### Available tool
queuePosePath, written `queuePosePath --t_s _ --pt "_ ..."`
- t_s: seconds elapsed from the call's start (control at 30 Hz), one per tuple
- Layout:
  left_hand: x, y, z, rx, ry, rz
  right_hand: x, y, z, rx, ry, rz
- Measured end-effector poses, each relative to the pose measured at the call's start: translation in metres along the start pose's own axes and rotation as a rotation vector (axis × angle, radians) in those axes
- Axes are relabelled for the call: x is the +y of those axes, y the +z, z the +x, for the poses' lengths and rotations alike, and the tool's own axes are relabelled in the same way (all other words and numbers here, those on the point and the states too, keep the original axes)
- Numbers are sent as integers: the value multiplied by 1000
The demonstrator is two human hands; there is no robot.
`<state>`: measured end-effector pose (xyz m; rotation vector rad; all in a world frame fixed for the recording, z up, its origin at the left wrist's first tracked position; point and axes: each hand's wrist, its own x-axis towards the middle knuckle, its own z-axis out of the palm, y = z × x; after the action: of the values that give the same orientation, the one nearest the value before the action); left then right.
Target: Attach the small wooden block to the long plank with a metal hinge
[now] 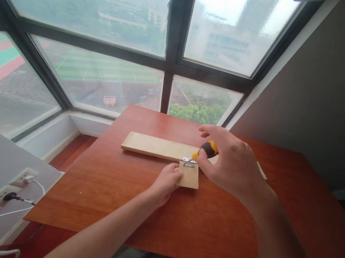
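Note:
My left hand (168, 180) is closed on the left edge of a small square wooden piece (189, 179). A silver metal hinge (189, 162) spans from this piece to a long pale wooden board (152, 145) lying flat behind it. Between the thumb and fingers of my right hand (232, 157) is a screwdriver (208, 149) with a yellow and black handle. Its shaft slants down to the left, with the tip at the hinge. Whether a screw sits under the tip is too small to tell. My right hand hides part of the board's right side.
The reddish-brown wooden table (112, 207) stands against large windows (108, 77). Wall sockets (2, 197) with plugged-in cables are at the lower left, beside the table. A grey wall (325, 93) slopes along the right.

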<state>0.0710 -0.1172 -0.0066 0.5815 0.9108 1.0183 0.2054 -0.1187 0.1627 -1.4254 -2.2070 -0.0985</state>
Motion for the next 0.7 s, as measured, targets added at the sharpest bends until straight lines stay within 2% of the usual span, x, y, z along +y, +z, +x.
queuePosePath --t_s 0.07,0.3,0.53,0.7 --pt "0 0 0 -9 4 -6 -1 -2 -1 -4 -19 2" --pt "1 0 1 13 -12 -19 2 1 2 -35 85 -53" --pt "1 1 0 2 -9 -31 3 -3 -3 -37 -58 58" --pt "2 1 0 5 -8 -21 1 -2 0 -41 47 -13"
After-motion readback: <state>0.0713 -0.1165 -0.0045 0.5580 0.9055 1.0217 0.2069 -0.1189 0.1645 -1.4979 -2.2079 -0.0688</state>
